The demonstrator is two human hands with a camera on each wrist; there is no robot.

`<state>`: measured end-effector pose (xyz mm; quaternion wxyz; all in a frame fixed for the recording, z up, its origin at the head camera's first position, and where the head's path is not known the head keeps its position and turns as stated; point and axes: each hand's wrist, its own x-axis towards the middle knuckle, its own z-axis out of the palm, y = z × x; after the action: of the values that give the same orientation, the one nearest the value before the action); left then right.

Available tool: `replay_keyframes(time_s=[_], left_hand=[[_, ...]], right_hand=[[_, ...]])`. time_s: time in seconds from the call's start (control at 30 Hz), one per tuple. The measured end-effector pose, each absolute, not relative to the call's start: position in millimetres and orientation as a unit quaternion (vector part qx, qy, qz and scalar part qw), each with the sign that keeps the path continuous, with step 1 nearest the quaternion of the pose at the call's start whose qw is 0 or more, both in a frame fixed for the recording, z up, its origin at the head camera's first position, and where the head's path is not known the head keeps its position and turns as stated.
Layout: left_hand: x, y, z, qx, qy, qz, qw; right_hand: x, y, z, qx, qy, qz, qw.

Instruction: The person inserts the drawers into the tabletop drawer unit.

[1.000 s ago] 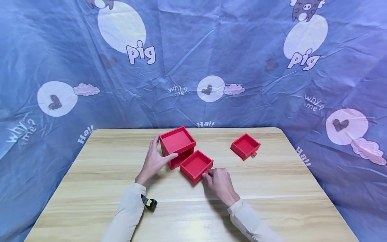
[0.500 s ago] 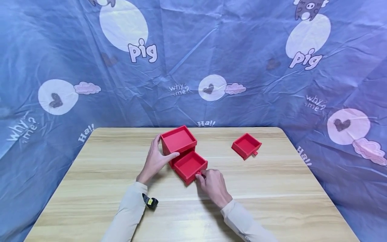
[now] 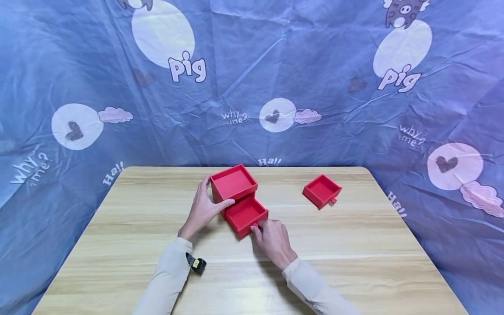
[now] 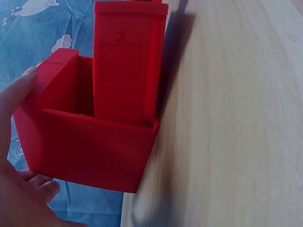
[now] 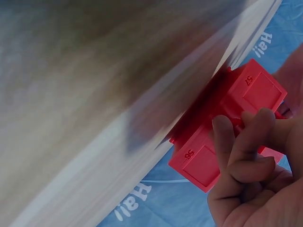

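Note:
My left hand (image 3: 201,210) grips a small red cabinet (image 3: 233,183) with a shallow recessed top, thumb over its front edge and fingers round the back. A red drawer (image 3: 246,213) sits part way in the cabinet's lower opening, most of it sticking out to the front right. In the left wrist view the drawer's side wall (image 4: 123,66) rises out of the cabinet body (image 4: 90,146). My right hand (image 3: 271,240) pinches the knob on the drawer's front; in the right wrist view the fingers partly cover that front panel (image 5: 201,168).
A second, smaller red drawer (image 3: 322,191) with a knob lies on the wooden table (image 3: 354,262) to the right. Blue patterned cloth (image 3: 244,87) hangs behind the table. A black strap device (image 3: 195,264) is on the left sleeve.
My right hand has moved the drawer left, from in front of the cabinet into its lower opening. The left hand keeps its hold on the cabinet, and the second drawer stays put.

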<state>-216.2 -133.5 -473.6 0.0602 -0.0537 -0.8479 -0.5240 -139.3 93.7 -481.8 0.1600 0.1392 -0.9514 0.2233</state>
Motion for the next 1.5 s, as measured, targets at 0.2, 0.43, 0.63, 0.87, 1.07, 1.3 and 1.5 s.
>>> replay_keyframes(time_s=[0.2,0.43,0.63,0.87,1.07,1.3,1.5], left_hand=[[-217,-133,-476,-0.054,-0.849,-0.522,0.062],[-216,-134,-477,-0.052,-0.848,-0.524,0.059],[-216,-134,-477,-0.051,-0.848,-0.525,0.06],[-215,-135,-477,-0.054,-0.848,-0.524,0.063],[-216,-134,-476,-0.052,-0.847,-0.527,0.057],[-218,-133,-473,-0.05,-0.849,-0.524,0.053],[-218,-133,-472,-0.051,-0.848,-0.524,0.055]], right_hand=[[-140,92,-484,0.142,-0.951,0.224,0.16],[-142,91,-486,0.14,-0.951,0.224,0.158],[-143,89,-485,0.133,-0.956,0.216,0.148],[-143,84,-482,0.127,-0.961,0.215,0.121],[-151,84,-484,0.127,-0.961,0.214,0.117],[-159,82,-481,0.136,-0.962,0.21,0.109],[-166,78,-480,0.141,-0.959,0.218,0.111]])
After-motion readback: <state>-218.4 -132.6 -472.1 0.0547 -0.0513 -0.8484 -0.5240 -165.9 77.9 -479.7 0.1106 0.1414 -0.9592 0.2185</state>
